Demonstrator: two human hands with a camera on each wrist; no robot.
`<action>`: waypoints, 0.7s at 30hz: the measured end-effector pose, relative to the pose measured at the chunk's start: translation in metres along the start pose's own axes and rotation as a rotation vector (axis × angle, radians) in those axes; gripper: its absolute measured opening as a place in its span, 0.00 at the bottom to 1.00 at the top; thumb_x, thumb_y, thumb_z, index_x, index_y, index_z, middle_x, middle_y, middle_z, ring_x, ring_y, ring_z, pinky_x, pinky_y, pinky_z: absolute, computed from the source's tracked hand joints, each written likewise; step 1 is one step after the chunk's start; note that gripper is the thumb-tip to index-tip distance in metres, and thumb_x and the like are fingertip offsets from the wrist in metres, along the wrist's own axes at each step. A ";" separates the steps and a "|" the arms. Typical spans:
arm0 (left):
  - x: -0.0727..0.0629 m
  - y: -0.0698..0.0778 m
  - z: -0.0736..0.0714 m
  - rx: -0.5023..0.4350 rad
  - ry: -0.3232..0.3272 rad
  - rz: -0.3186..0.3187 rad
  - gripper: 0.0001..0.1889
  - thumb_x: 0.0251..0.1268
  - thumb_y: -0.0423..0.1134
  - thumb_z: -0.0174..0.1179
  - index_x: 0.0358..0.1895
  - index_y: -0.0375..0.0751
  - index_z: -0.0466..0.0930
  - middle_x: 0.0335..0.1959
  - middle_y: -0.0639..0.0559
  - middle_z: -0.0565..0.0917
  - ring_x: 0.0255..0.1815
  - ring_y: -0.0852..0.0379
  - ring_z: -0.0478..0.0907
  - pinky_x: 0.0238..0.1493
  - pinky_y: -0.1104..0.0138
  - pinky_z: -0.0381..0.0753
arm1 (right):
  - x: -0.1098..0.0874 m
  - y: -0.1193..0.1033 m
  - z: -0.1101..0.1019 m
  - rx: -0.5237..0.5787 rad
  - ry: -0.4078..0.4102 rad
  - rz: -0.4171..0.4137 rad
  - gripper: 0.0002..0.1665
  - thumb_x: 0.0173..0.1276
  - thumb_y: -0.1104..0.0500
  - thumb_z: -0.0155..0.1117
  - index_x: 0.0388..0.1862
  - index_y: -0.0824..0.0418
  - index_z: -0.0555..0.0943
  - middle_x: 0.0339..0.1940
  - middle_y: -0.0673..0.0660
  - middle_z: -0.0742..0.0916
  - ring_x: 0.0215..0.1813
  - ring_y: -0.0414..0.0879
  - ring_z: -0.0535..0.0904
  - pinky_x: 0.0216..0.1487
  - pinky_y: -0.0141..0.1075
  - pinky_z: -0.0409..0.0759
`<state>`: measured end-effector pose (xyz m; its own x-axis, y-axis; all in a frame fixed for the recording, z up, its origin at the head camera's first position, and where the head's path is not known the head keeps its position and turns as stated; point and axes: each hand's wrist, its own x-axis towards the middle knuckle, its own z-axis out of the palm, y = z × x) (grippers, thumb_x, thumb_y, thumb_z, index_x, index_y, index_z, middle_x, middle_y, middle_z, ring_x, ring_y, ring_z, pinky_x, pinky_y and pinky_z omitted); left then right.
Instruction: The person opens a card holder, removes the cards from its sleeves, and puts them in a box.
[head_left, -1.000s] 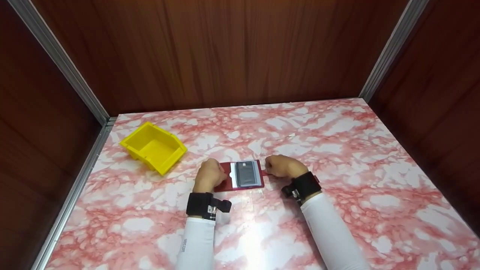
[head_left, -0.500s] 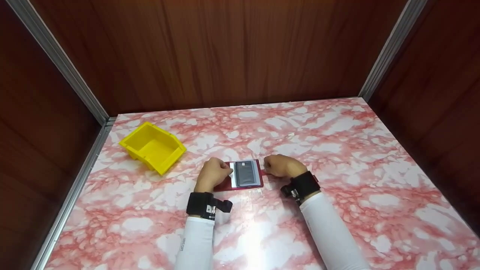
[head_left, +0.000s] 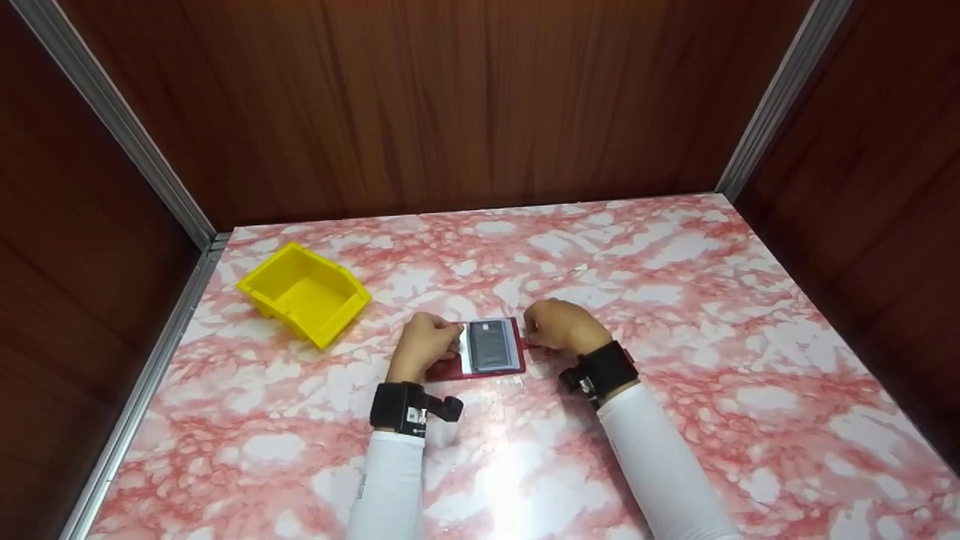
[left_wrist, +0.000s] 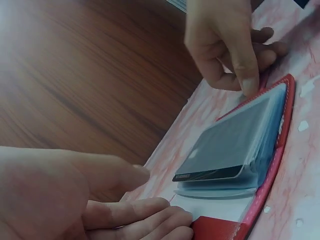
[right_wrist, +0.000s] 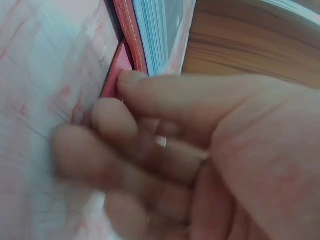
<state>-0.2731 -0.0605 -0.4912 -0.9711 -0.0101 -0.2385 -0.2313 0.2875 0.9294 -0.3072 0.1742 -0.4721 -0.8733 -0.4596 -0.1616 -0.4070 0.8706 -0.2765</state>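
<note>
A red card holder (head_left: 446, 369) lies spread on the table, its clear plastic sleeves (left_wrist: 270, 125) stacked on the right half. A dark grey card (head_left: 491, 349) shows in the top sleeve. My left hand (head_left: 424, 345) is over the left cover; in the left wrist view its thumb stands apart from the fingers, with nothing between them, and the fingertips are at the red inner flap (left_wrist: 217, 228). At the holder's right edge, my right hand (head_left: 562, 328) pinches the red closure strap (right_wrist: 116, 70) between thumb and forefinger, the other fingers loosely bent.
A yellow open-fronted bin (head_left: 304, 296) stands at the left of the pink-and-white marbled table (head_left: 675, 315). Brown wood-look panels (head_left: 480, 105) rise behind and on both sides, with grey metal strips (head_left: 772, 97) at the corners.
My left hand moved right to the sleeves' left edge, then drew slightly back with thumb and fingers parting. The right hand stays at the strap, shifting slightly. The card holder barely moved.
</note>
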 end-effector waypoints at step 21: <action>0.003 0.000 -0.007 -0.078 -0.071 -0.037 0.16 0.60 0.39 0.58 0.43 0.25 0.78 0.38 0.31 0.82 0.35 0.45 0.83 0.40 0.60 0.83 | 0.015 -0.005 0.009 0.098 0.190 -0.497 0.11 0.47 0.55 0.75 0.33 0.52 0.88 0.33 0.45 0.89 0.34 0.34 0.82 0.38 0.31 0.80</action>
<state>-0.2764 -0.0674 -0.4899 -0.9558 0.0490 -0.2900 -0.2737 0.2126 0.9380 -0.3159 0.1615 -0.4812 -0.6188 -0.7638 0.1834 -0.7644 0.5317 -0.3648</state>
